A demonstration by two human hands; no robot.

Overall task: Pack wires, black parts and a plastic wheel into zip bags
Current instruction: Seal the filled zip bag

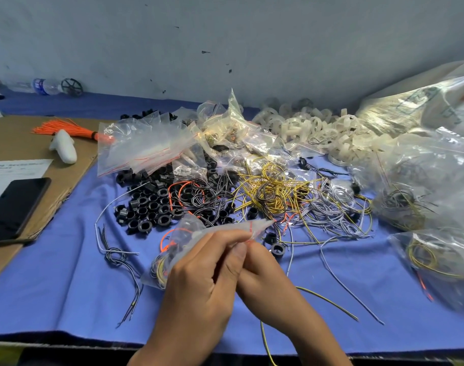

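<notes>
Both hands hold a small zip bag [191, 231] low in the middle of the view, over the blue cloth. My left hand [199, 281] pinches the bag's red-lined top edge between thumb and fingers. My right hand [267, 276] sits under and behind the left and pinches the same edge. Orange, yellow and striped wires show through the bag. Behind it lie a heap of black parts [149, 204], tangled yellow wires [270, 188], grey wires [331, 210] and white plastic wheels [315, 128].
Empty zip bags [143, 143] are stacked behind the black parts. Filled bags [434, 186] pile up at the right. A cardboard sheet [22, 143] at left carries a phone [14, 204], paper, an orange wire bundle [67, 129] and a white object. A bottle [44, 87] lies by the wall.
</notes>
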